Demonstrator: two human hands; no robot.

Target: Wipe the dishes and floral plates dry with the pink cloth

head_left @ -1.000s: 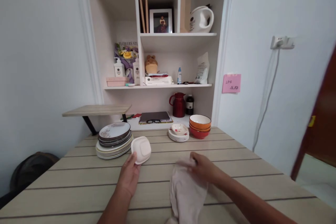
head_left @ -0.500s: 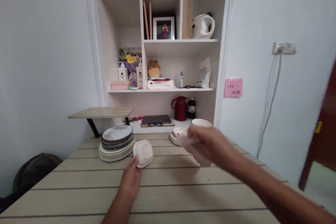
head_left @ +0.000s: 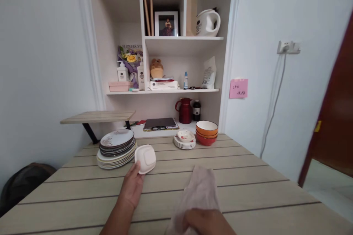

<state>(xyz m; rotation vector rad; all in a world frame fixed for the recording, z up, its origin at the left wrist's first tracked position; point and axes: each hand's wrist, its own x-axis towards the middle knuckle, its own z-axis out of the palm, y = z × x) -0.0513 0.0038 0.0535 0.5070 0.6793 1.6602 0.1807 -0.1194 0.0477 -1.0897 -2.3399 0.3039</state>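
My left hand grips a small white square bowl by its near edge, tilted so that its underside faces me, a little above the table. At the bottom of the view, my right hand is closed on a pale greyish cloth, which trails forward over the table. Just left of the held bowl stands a stack of plates, a flower-patterned one on top. Farther back, a small patterned bowl sits on a short stack of white saucers.
Orange and red bowls are stacked at the table's back right. A low wooden riser stands at the back left. Behind the slatted table, a shelf unit holds a red jug, a dark bottle and a laptop.
My right hand has come down and toward me with the cloth, uncovering the orange bowls. My left hand still holds the white bowl. The whole view has shifted slightly.
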